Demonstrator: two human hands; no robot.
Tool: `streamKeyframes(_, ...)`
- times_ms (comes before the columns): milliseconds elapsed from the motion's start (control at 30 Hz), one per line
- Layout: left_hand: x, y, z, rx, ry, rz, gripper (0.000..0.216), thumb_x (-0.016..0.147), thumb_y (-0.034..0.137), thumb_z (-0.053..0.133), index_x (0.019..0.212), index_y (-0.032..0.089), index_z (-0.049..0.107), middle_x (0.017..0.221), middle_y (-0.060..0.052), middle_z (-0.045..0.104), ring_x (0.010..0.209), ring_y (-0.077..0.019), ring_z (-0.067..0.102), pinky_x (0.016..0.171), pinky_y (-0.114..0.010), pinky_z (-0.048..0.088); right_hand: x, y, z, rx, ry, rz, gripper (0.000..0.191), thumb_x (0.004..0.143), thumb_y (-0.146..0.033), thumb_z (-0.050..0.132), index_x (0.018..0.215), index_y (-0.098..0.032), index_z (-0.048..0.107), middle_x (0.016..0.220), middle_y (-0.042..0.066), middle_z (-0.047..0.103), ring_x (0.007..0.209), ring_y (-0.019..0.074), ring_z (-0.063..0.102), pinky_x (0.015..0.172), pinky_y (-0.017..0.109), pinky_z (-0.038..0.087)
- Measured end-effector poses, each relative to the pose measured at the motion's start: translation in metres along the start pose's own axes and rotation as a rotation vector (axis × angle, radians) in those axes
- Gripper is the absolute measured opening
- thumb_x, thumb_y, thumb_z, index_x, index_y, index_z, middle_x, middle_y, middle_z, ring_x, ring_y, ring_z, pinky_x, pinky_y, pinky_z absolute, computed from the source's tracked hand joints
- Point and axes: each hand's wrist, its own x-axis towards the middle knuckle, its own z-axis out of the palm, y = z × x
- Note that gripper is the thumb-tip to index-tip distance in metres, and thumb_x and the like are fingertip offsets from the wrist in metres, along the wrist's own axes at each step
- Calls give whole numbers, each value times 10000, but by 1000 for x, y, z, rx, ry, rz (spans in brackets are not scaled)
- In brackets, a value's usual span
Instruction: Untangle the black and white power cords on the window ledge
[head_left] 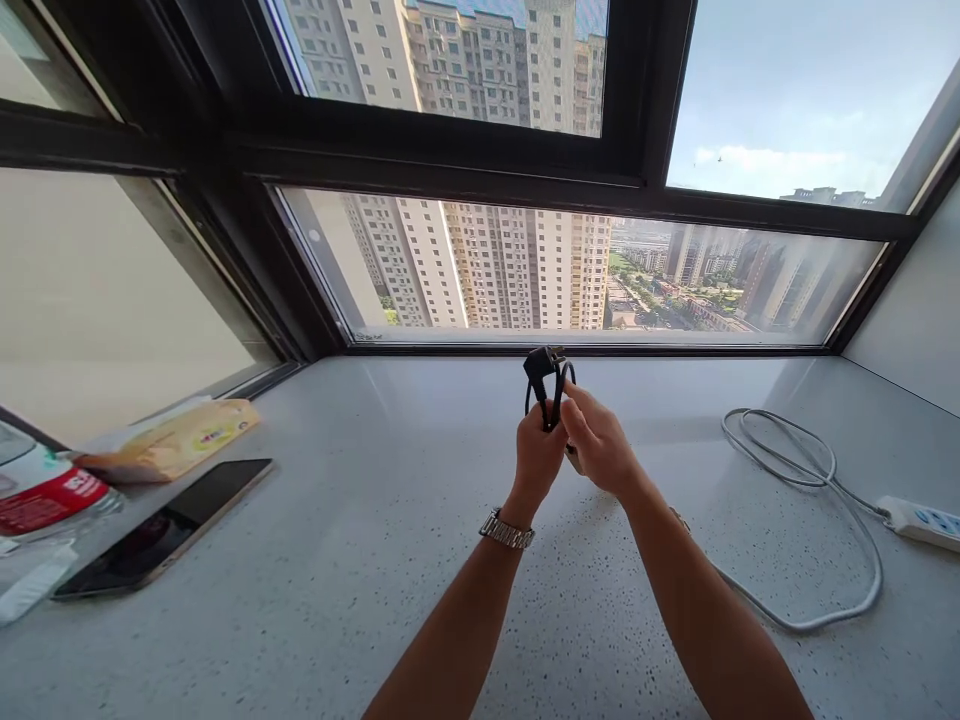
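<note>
A black power cord (pixel 557 395) is bunched in loops between my two hands, above the speckled white sill near the window. Its angled plug (pixel 538 364) sticks up at the top, with metal prongs pointing right. My left hand (pixel 538 455), with a metal watch (pixel 507 529) at the wrist, is closed around the lower part of the loops. Against it from the right, my right hand (pixel 598 440) is closed on the cord's right side, thumb pressed toward the left hand. Part of the cord is hidden inside the fingers.
At right lies a white power strip (pixel 922 522) with its looped grey cable (pixel 874 590), running behind my right forearm. On the left are a dark smartphone (pixel 165 528), a yellowish tissue pack (pixel 176 438) and a clear bottle with a red label (pixel 52 500). Dark window frames (pixel 450 165) border the sill.
</note>
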Motion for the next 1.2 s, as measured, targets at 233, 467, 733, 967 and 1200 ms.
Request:
streamKeyframes(233, 17, 3, -11, -350, 87, -211, 511, 670, 502, 720, 517, 191, 345, 465, 70, 305, 416, -68, 317, 399, -198, 293, 1, 26, -5, -236, -178, 70, 778, 805, -566, 556, 1438, -187, 306, 1448, 141, 367, 1338, 276, 310, 1045, 436, 309)
streamKeyframes(467, 34, -21, -44, -578, 133, -577, 678, 641, 731, 612, 503, 191, 225, 408, 92, 208, 343, -42, 281, 335, -150, 266, 0, 54, 11, -375, -653, 323, 728, 607, -560, 718, 1199, -172, 546, 1129, 127, 619, 969, 285, 583, 715, 332, 460)
streamKeyframes(733, 22, -31, -33, -695, -48, -644, 691, 727, 754, 487, 479, 184, 188, 392, 80, 193, 337, -36, 270, 323, -132, 261, -6, 26, -9, -592, -590, 271, 364, 538, -451, 750, 786, -210, 635, 716, 16, 627, 618, 172, 560, 470, 239, 308)
streamKeyframes(967, 26, -50, -46, -180, 45, -732, 632, 711, 633, 635, 473, 196, 245, 374, 90, 273, 315, -46, 328, 370, -163, 367, -6, 28, 5, -758, -618, 306, 435, 593, -355, 730, 983, -195, 624, 872, 67, 677, 727, 213, 605, 566, 268, 373)
streamKeyframes(1200, 29, -56, -76, 464, -7, -664, 413, 638, 381, 746, 437, 201, 433, 336, -12, 454, 328, -191, 479, 380, -241, 321, -4, 33, 15, -848, -430, 128, 394, 721, -235, 644, 1113, -222, 613, 1117, 101, 613, 1074, 284, 507, 965, 480, 270)
